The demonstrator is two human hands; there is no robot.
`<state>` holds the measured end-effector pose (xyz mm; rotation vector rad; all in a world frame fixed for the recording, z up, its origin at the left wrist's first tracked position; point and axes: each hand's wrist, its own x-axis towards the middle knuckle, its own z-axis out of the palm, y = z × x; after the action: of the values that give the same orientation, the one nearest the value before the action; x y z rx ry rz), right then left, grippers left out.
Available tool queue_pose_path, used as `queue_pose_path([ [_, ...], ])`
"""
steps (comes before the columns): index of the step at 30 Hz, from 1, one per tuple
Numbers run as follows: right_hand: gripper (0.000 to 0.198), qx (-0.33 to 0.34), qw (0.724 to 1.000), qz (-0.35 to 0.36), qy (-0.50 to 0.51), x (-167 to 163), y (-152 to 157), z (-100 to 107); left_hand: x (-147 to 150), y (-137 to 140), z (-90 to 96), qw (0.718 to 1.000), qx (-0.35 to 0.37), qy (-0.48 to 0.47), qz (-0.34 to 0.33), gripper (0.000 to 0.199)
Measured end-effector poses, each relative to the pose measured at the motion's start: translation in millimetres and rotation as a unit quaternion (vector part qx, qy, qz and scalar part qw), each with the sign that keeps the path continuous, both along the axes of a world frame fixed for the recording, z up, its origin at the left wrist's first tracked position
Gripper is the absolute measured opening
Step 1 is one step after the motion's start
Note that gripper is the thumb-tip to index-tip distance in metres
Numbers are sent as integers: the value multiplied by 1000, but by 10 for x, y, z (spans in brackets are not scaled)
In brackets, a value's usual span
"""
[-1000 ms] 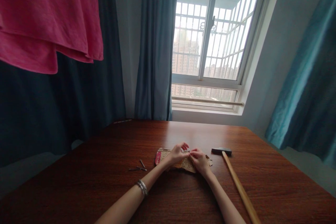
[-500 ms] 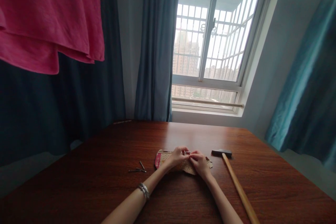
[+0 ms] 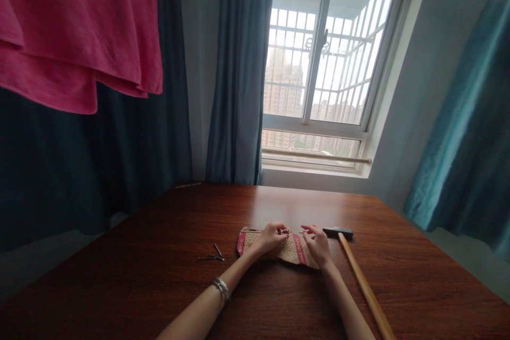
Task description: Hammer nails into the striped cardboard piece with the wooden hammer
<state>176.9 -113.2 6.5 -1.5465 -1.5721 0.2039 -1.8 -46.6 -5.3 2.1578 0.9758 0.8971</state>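
Note:
My left hand [image 3: 274, 237] is closed over the patterned piece, its fingertips gripping something small with white and dark red specks [image 3: 285, 231] that I cannot identify. To its right, my right hand [image 3: 317, 243] has thumb and forefinger pinched, and a thin sliver too small to name shows at their tips. Beneath both hands lies a flat beige piece [image 3: 294, 256] with small dark dots and pink bands, probably cloth or card. Its right end is partly hidden by my right hand.
To the right lies a hammer [image 3: 360, 276] with a dark head and long wooden handle pointing toward me. Several thin metal nails [image 3: 213, 256] lie left of the patterned piece on the brown wooden table [image 3: 159, 287]. A pink cloth [image 3: 79, 37] hangs at upper left.
My right hand has moved right, away from my left hand, uncovering a pink band on the patterned piece. My left hand stays nearly in place.

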Motion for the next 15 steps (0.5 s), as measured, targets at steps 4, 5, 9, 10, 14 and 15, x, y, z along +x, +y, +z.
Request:
queue_pose_path([
  [4, 34, -28, 991, -114, -67, 339, -268, 114, -4, -15, -3, 1000, 0, -5, 2, 24],
  [5, 36, -39, 986, -141, -83, 418, -369, 122, -7, -19, 1, 1000, 0, -6, -1, 24],
  [9, 45, -86, 960, -233, -128, 702, -819, 44, -17, -40, 37, 1000, -6, 5, -6, 24],
  [10, 47, -104, 951, -256, -142, 768, -926, 2, -18, -46, 47, 1000, -8, 8, -4, 24],
  [14, 57, -198, 908, -301, -214, 985, -1292, -183, -19, -68, 74, 1000, -7, 11, -1, 22],
  [15, 59, -212, 905, -298, -217, 1016, -1364, -216, -19, -72, 79, 1000, -8, 11, -3, 21],
])
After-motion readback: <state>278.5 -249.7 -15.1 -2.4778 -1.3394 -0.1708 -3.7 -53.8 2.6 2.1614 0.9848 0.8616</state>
